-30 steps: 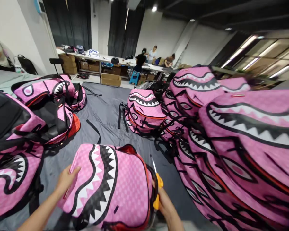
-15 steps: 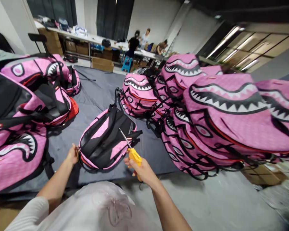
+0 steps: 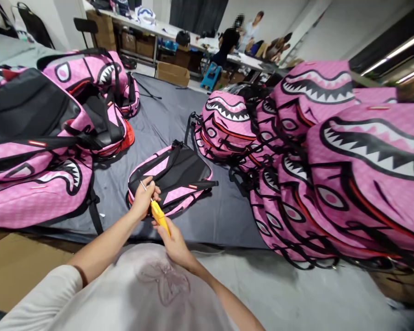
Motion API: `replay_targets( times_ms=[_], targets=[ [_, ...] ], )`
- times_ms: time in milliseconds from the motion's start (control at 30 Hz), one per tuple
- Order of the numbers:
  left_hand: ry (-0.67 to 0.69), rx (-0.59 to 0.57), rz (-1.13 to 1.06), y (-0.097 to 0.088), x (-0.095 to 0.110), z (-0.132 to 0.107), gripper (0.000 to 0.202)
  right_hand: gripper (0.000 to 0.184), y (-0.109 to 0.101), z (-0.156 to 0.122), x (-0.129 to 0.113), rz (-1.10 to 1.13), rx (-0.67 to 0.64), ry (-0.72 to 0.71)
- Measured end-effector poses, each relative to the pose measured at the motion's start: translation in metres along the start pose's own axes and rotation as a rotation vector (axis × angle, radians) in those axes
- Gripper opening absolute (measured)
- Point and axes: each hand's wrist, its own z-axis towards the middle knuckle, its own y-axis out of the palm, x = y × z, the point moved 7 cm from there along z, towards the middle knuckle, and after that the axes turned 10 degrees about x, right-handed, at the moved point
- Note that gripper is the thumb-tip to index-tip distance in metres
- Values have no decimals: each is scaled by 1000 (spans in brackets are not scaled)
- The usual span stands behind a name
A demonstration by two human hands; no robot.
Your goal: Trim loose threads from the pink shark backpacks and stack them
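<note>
A pink-and-black backpack [image 3: 189, 168] lies with its strap side up on the dark cloth in front of me. Its straps stretch across the black back panel. Over the near-left end of this bag, my right hand [image 3: 170, 236] grips the yellow handle of what looks like a long-necked lighter [image 3: 158, 214]. The lighter's thin metal shaft points up and to the left. My left hand [image 3: 145, 197] is closed around that shaft, whose tip shows past the fingers. Whether those fingers also touch the bag, I cannot tell.
Several pink shark-mouth backpacks [image 3: 376, 142] are piled on the right side of the dark cloth-covered table [image 3: 214, 225]. Another heap of backpacks [image 3: 51, 193] fills the left. Behind are a cardboard box [image 3: 172, 74], a blue stool [image 3: 211, 76] and people at a long white table.
My left hand has moved from the bag's near-left corner to the lighter's shaft. My right hand has brought the lighter left, toward it. The view has turned slightly left and downward.
</note>
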Motion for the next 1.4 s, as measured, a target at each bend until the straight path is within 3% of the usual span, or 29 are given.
replay_targets(
  times_ms=[100,200,300,433,533,633,700,767,833,867,967,1000,1033,1100,1133,1200,1267,1333,1400],
  targets=[
    [88,-50,384,-5,-2,27,69,51,-42,14,13,31,147,33],
    [418,59,904,-13,6,64,73,65,-104,46,26,54,285,156],
    [510,22,1297,-8,-16,96,83,63,-147,84,32,37,275,290],
    [595,-21,1389,-2,-38,106,67,43,-187,143,23,-260,302,297],
    [524,-7,1178,-14,-38,96,51,34,-208,184,15,-471,342,310],
    [190,17,698,-45,-45,84,41,28,-205,207,14,-519,228,330],
    [-82,87,368,-66,-58,74,40,27,-194,210,16,-548,85,332],
    [-272,179,135,-78,-68,66,39,28,-189,207,15,-610,57,316],
    [-381,224,21,-80,-73,63,35,31,-184,201,11,-661,65,304],
    [-424,229,0,-79,-74,64,34,32,-176,195,11,-660,-12,316],
    [-529,215,5,-76,-76,69,32,37,-137,170,10,-572,-471,349],
    [-552,213,10,-77,-76,70,33,38,-131,167,6,-565,-510,337],
    [-565,207,14,-77,-76,71,34,38,-131,169,0,-579,-450,307],
    [-559,198,37,-78,-76,72,35,38,-139,177,-16,-611,-245,233],
    [-541,197,67,-77,-76,71,35,38,-138,178,-22,-612,-232,213],
    [-429,172,193,-71,-72,70,39,37,-130,172,-30,-594,-366,201],
    [-202,118,466,-57,-63,67,44,35,-131,166,-39,-634,-381,190],
    [60,47,842,-35,-54,60,52,35,-145,163,-48,-723,-262,172],
    [231,-22,1184,-14,-53,52,56,36,-154,152,-49,-769,-319,207]
  ],
)
